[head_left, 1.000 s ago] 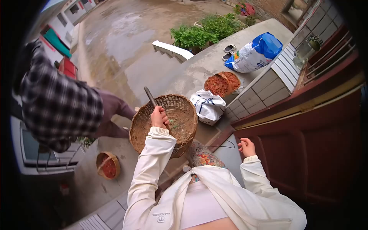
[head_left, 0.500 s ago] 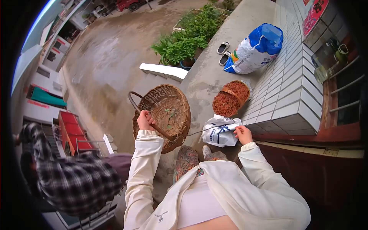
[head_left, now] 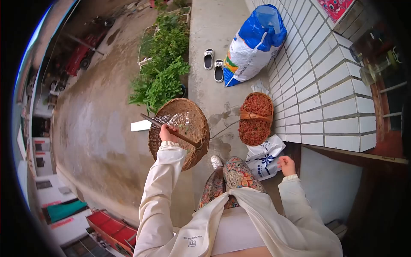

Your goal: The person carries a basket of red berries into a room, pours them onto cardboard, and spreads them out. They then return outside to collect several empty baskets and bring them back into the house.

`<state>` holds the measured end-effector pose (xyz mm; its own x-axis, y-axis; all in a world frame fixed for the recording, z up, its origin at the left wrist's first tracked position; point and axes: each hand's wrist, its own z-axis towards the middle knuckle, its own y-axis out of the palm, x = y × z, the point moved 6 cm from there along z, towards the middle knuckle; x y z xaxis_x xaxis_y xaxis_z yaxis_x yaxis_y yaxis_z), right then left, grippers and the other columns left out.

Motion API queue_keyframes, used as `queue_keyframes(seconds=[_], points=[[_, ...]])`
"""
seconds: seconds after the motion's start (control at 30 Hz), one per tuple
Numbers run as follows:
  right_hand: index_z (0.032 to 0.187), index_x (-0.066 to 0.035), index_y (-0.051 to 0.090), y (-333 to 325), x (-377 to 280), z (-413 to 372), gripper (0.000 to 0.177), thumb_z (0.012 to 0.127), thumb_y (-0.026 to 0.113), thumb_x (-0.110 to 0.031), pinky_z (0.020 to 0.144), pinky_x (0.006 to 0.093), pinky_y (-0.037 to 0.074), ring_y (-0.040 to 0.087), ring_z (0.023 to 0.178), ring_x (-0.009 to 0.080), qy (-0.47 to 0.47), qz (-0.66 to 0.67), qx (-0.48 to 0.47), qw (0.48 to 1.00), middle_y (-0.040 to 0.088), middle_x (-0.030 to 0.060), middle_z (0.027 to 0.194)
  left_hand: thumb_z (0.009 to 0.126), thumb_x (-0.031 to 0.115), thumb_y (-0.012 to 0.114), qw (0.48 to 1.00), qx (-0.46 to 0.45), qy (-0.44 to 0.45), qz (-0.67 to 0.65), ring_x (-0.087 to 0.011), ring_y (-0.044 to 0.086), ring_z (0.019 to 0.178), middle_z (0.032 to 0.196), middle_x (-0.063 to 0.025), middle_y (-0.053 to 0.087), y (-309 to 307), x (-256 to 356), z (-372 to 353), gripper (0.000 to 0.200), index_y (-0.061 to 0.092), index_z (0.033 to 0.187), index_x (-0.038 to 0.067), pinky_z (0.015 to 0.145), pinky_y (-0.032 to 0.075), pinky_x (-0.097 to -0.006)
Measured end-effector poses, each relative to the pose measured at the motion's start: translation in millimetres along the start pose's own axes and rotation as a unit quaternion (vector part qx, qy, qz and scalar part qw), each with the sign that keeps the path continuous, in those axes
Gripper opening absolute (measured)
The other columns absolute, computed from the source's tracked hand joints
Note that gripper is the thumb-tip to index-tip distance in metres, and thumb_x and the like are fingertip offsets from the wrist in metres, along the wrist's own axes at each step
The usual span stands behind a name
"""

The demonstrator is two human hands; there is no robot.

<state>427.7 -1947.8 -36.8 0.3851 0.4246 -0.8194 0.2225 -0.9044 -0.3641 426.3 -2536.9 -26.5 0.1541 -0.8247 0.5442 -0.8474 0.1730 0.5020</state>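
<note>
My left hand [head_left: 168,133] is closed around the handle of an empty-looking wicker basket [head_left: 199,122], whose open side faces me. A few green bits lie inside it. To the right, my right hand [head_left: 287,165] has its fingers curled, and I see nothing in them. Beside that hand is a white plastic bag [head_left: 267,165] with blue print, low near my legs. Just beyond the bag stands a second basket [head_left: 256,115] with a wooden handle, filled with small reddish-brown pieces like dried peppercorns.
A large blue and white sack [head_left: 255,47] leans by the white tiled wall [head_left: 319,94]. Dark-soled slippers [head_left: 208,59] lie near it. Green plants [head_left: 165,73] line the walkway edge, beside a wet concrete yard [head_left: 94,111]. A thin dark line crosses the ground between the baskets.
My view has turned, and the filled basket and sack now appear upright ahead on the right. The person in the checked shirt has left view. My left hand keeps hold of the wicker basket.
</note>
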Motion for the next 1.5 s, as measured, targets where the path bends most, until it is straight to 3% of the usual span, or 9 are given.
queue_keyframes(seconds=[0.27,0.67,0.8,0.87,0.9,1.0,1.07,1.3,1.5], points=[[0.092,0.000,0.057,43,30,40,0.011,0.088,0.052,-0.008,0.051,0.0237,0.047,0.058,0.059,0.0109,0.153,0.072,0.092,0.981,0.062,0.0076,0.074,0.092,0.030,0.044,0.963,0.078,-0.149,0.211,-0.0246,0.048,0.086,0.094,-0.0099,0.048,38,-53,240,0.030,0.050,0.097,0.001,0.088,0.043,-0.0492],[0.096,-0.002,0.056,164,64,23,0.013,0.089,0.051,-0.011,0.059,0.0227,0.045,0.055,0.063,0.0099,0.373,0.129,0.111,0.912,0.061,0.0067,0.078,0.089,0.005,0.050,0.943,0.004,-0.162,0.291,-0.0262,0.053,0.087,0.096,-0.0097,0.055,-22,-262,614,0.012,0.045,0.100,0.004,0.085,0.044,-0.0521],[0.096,-0.003,0.056,209,90,-7,0.013,0.089,0.052,-0.014,0.057,0.0222,0.043,0.056,0.063,0.0105,0.427,0.157,0.132,0.881,0.062,0.0054,0.078,0.084,0.004,0.058,0.931,-0.048,-0.060,0.357,-0.0207,0.056,0.077,0.092,-0.0106,0.056,25,-279,552,0.017,0.047,0.097,0.002,0.068,0.051,-0.0367],[0.096,-0.003,0.056,231,90,-4,0.013,0.089,0.053,-0.014,0.058,0.0226,0.043,0.055,0.064,0.0103,0.446,0.169,0.128,0.870,0.062,0.0050,0.078,0.079,0.008,0.066,0.809,-0.138,0.031,0.570,-0.0180,0.057,0.065,0.085,-0.0110,0.058,26,-279,521,0.025,0.046,0.092,0.000,0.053,0.050,-0.0312],[0.096,-0.003,0.056,239,88,-2,0.013,0.089,0.053,-0.014,0.058,0.0226,0.043,0.055,0.064,0.0103,0.449,0.177,0.128,0.866,0.062,0.0050,0.078,0.075,0.013,0.069,0.770,-0.029,0.045,0.636,-0.0123,0.051,0.049,0.065,-0.0039,0.055,21,-281,477,0.022,0.052,0.077,0.000,0.041,0.041,-0.0268],[0.099,-0.001,0.056,265,94,10,0.017,0.089,0.053,-0.015,0.060,0.0229,0.045,0.056,0.066,0.0103,0.452,0.220,0.109,0.858,0.062,0.0061,0.080,0.075,0.009,0.067,0.651,-0.223,0.015,0.725,-0.0153,0.060,0.057,0.063,-0.0079,0.059,-58,-333,431,0.016,0.058,0.084,-0.001,0.048,0.051,-0.0281],[0.098,-0.001,0.056,270,97,13,0.017,0.089,0.053,-0.015,0.061,0.0229,0.045,0.056,0.067,0.0100,0.446,0.200,0.112,0.865,0.061,0.0061,0.081,0.073,0.016,0.069,0.465,-0.253,0.023,0.848,-0.0174,0.064,0.068,0.080,-0.0111,0.066,-75,-367,422,0.022,0.061,0.087,0.001,0.062,0.052,-0.0296],[0.095,0.001,0.055,247,139,11,0.017,0.089,0.053,-0.015,0.062,0.0225,0.045,0.054,0.069,0.0090,0.530,0.167,0.167,0.814,0.059,0.0048,0.079,0.062,0.021,0.076,0.428,-0.184,0.152,0.872,-0.0283,0.060,0.082,0.088,-0.0134,0.062,-120,-474,522,0.050,0.054,0.104,0.007,0.075,0.047,-0.0375],[0.094,0.002,0.056,251,168,9,0.017,0.089,0.052,-0.014,0.063,0.0221,0.044,0.054,0.069,0.0091,0.514,0.150,0.162,0.829,0.059,0.0048,0.077,0.063,0.007,0.071,0.433,-0.212,0.094,0.871,-0.0313,0.058,0.084,0.090,-0.0161,0.059,-120,-503,553,0.030,0.060,0.091,0.003,0.074,0.047,-0.0376]])
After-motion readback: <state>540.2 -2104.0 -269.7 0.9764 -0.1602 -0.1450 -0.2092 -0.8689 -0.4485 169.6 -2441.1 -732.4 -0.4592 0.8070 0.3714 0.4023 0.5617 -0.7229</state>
